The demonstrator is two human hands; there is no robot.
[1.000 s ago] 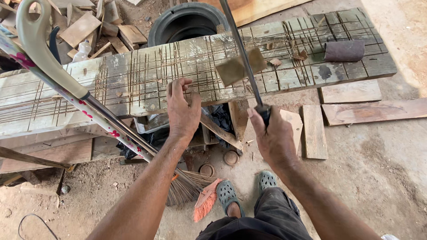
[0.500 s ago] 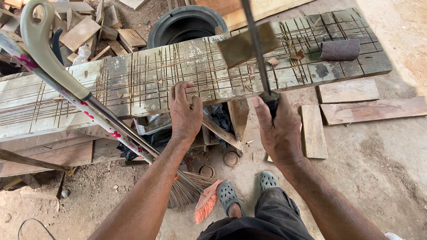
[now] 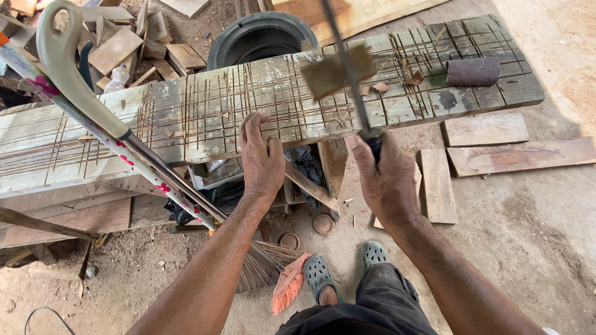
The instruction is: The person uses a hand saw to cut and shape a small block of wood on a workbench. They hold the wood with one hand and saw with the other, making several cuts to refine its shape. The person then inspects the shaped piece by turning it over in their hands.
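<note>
Dirt floor (image 3: pixel 546 248) under scored plank bench (image 3: pixel 186 118); left hand (image 3: pixel 262 158) pressed flat on bench edge, right hand (image 3: pixel 385 180) clenched around blurred blade handle (image 3: pixel 372 139).

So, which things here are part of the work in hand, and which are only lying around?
In use:
- left hand, flat on the scored plank
- right hand, gripping a thin tool raised over the plank

Lying about:
- sandpaper roll
- tyre
- brooms
- loose boards
</note>
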